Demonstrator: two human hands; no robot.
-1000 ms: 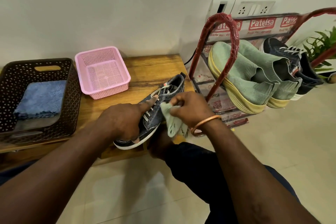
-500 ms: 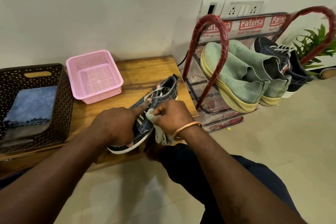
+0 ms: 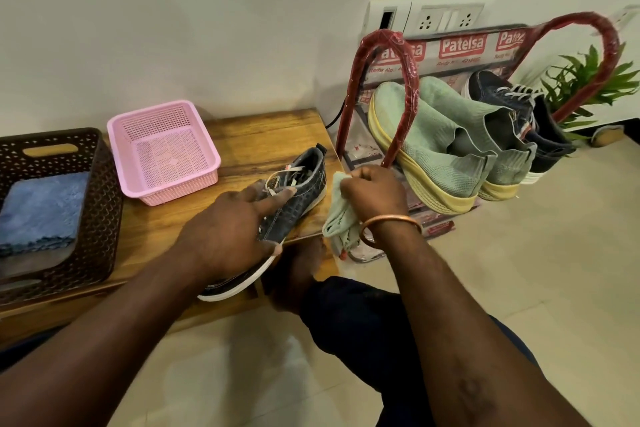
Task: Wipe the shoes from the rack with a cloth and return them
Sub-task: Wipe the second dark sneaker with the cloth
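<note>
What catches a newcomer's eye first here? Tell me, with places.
Front and centre, the left hand holds a dark grey lace-up sneaker with a white sole at the edge of the wooden bench, while the right hand beside it grips a pale green cloth. To the right stands a red-wrapped metal shoe rack carrying mint green knit shoes with yellow soles.
</note>
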